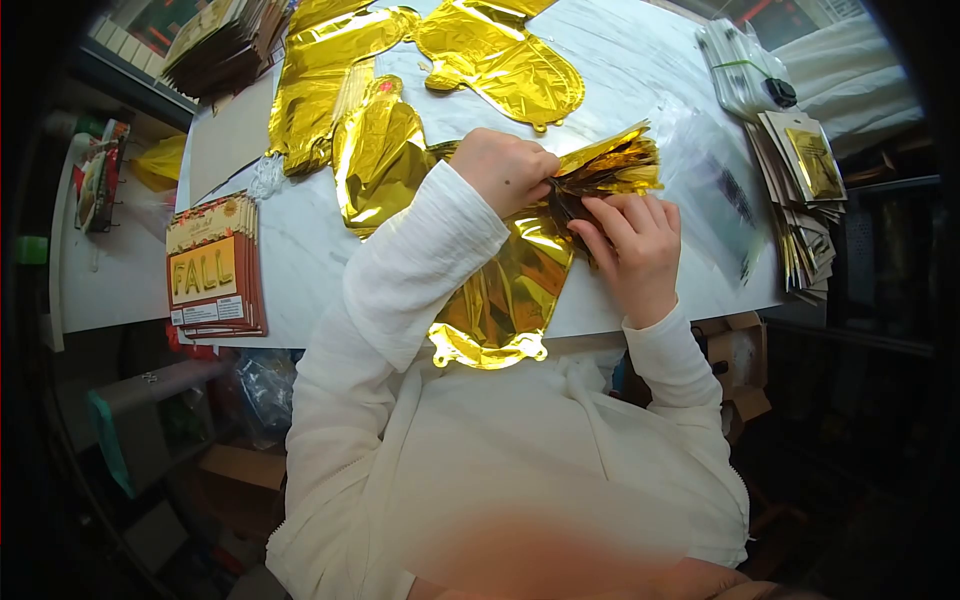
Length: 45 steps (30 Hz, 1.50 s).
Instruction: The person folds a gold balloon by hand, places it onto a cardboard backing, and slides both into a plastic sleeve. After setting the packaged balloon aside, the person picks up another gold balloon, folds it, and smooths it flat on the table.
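Observation:
My left hand (505, 172) is closed around the pinched middle of a bunch of gold foil (615, 162), whose layered ends fan out to the right. With curled fingers, my right hand (632, 245) grips the darker folds of the same bunch just below. Under my hands, a flat gold foil balloon (505, 290) reaches over the table's front edge, its rounded, tabbed end towards me. Left of my left hand lies another flat foil balloon (380, 150), partly covered by my sleeve. Whether the bunch joins the balloon beneath is hidden.
More gold foil balloons (500, 65) spread over the far side of the marble-patterned table (620, 50). Stacked "FALL" packages (212, 265) sit at the left edge. Clear plastic bags (710, 190) lie on the right, beside a pile of cards (800, 180). Another stack (220, 45) stands back left.

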Motion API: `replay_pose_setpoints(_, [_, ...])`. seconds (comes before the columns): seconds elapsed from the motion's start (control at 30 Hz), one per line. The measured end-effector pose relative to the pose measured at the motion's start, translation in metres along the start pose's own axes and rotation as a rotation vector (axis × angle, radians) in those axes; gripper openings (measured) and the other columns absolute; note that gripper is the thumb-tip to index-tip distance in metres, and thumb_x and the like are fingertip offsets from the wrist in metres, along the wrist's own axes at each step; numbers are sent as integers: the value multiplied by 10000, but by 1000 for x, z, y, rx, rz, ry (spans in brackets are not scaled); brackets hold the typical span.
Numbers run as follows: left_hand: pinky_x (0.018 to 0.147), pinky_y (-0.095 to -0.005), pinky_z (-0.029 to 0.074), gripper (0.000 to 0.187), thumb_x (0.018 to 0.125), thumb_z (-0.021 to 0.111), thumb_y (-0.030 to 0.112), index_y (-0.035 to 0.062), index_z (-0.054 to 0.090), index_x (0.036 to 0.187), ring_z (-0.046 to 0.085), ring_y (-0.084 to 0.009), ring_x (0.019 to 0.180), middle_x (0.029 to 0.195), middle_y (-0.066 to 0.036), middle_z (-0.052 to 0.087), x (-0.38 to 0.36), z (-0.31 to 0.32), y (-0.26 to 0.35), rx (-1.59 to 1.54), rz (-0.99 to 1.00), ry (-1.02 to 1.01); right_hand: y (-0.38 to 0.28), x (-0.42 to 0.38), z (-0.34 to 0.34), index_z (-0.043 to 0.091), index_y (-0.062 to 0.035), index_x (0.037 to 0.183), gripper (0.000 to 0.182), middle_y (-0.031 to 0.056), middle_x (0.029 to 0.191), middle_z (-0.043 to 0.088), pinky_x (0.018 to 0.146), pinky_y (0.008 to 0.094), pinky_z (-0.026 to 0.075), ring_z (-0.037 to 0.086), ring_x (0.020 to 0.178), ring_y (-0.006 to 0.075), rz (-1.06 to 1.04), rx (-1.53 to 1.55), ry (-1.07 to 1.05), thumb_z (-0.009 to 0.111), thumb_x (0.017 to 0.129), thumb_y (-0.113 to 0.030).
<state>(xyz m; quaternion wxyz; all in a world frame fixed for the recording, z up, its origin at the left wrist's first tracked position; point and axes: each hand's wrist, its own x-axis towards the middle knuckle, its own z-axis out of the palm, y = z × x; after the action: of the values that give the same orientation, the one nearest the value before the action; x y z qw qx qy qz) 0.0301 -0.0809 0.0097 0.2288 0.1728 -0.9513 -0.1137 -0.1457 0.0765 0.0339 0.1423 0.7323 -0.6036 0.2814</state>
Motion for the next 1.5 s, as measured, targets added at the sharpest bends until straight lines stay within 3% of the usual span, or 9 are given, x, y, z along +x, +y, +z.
replay_pose_setpoints(0.37, [665, -412, 561, 147, 785, 777, 216, 134, 703, 881, 705, -279, 750, 804, -37, 699, 0, -3, 2, 10, 1, 0, 6, 2, 9, 731, -96, 914, 129, 23, 839, 677, 784, 376, 423, 625, 801, 223, 0, -21, -96, 791, 800, -100])
replay_pose_setpoints(0.63, [662, -416, 558, 156, 787, 780, 226, 126, 698, 874, 703, -286, 748, 801, -42, 696, 1, -1, 2, 6, -14, -16, 14, 17, 22, 670, -104, 802, 167, 27, 745, 601, 731, 391, 394, 564, 737, 256, 22, 35, -11, 820, 786, -174])
replay_pose_setpoints(0.77, [660, -414, 559, 152, 786, 781, 221, 124, 703, 873, 705, -287, 747, 800, -47, 699, 0, 0, 2, -9, -10, 4, 7, 18, 21, 660, -110, 805, 146, 23, 784, 588, 742, 388, 413, 559, 773, 246, 46, 20, 76, 798, 786, -156])
replay_pose_setpoints(0.83, [660, -413, 560, 150, 785, 781, 219, 124, 706, 874, 706, -286, 748, 801, -47, 701, 0, 0, 2, -13, -4, 11, 4, 17, 17, 691, -106, 858, 151, 38, 885, 611, 759, 395, 415, 584, 839, 245, 27, -5, 139, 815, 812, -178])
replay_pose_setpoints(0.93, [664, -410, 563, 152, 784, 782, 217, 126, 714, 885, 709, -284, 749, 806, -47, 707, 1, -3, 3, 7, -11, -14, 1, 7, 11, 723, -111, 923, 128, 33, 943, 612, 789, 390, 423, 590, 885, 242, -85, -1, 6, 799, 832, -157])
replay_pose_setpoints(1.13, [665, -405, 566, 156, 780, 782, 216, 124, 714, 886, 711, -280, 748, 804, -44, 706, 0, -1, 2, 6, -14, 0, -6, 7, 8, 752, -116, 981, 178, 21, 901, 611, 799, 386, 423, 590, 882, 234, 3, 7, -42, 802, 814, -153])
replay_pose_setpoints(1.37, [653, -407, 563, 159, 775, 783, 220, 127, 707, 879, 708, -277, 734, 794, -40, 701, 0, 0, 1, 11, 8, 15, 3, 8, 17, 732, -104, 929, 212, 22, 879, 613, 801, 383, 415, 582, 855, 233, -10, -22, -85, 836, 795, -231])
replay_pose_setpoints(1.47, [643, -402, 560, 157, 782, 780, 227, 126, 700, 870, 708, -273, 731, 793, -38, 700, 0, 1, 0, 15, 14, 28, -1, 12, 15, 719, -108, 933, 216, 28, 929, 624, 811, 389, 413, 585, 895, 237, 32, -9, -47, 836, 791, -223])
replay_pose_setpoints(1.5, [635, -396, 559, 155, 790, 778, 233, 124, 695, 864, 709, -269, 730, 794, -35, 700, -1, 2, 1, 19, 16, 33, -8, 15, 10, 712, -114, 973, 249, 32, 973, 632, 874, 403, 422, 594, 944, 238, 9, 20, 11, 836, 789, -228])
